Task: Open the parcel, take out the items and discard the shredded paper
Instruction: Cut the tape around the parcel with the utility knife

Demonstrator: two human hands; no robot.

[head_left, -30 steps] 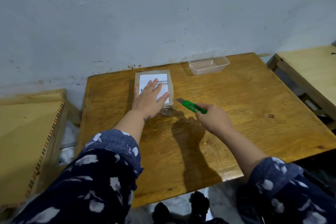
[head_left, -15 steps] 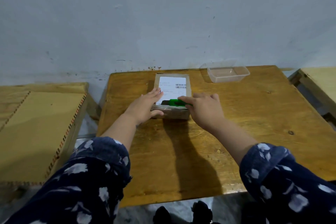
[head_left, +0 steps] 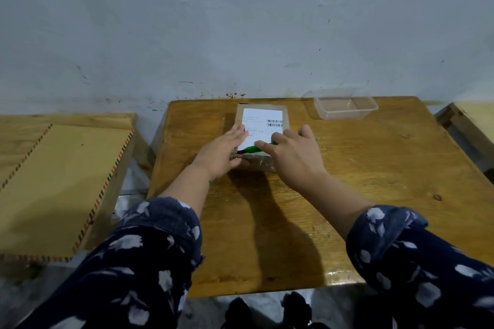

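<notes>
Small flat brown cardboard parcel (head_left: 260, 136), white-labelled, bench (head_left: 374, 181) at 12 o'clock: likely light, stiff. Left hand (head_left: 223, 153) spread flat, pinning it; right hand (head_left: 291, 152) clamped on green box cutter (head_left: 252, 149) at the near edge.

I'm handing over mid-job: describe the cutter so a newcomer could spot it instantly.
Start at the varnished wooden table against the grey wall, then find the brown cardboard parcel with a white shipping label near its far edge. The slim green plastic utility cutter lies across the parcel's near end under the right hand; it is the only bright green thing there.
</notes>
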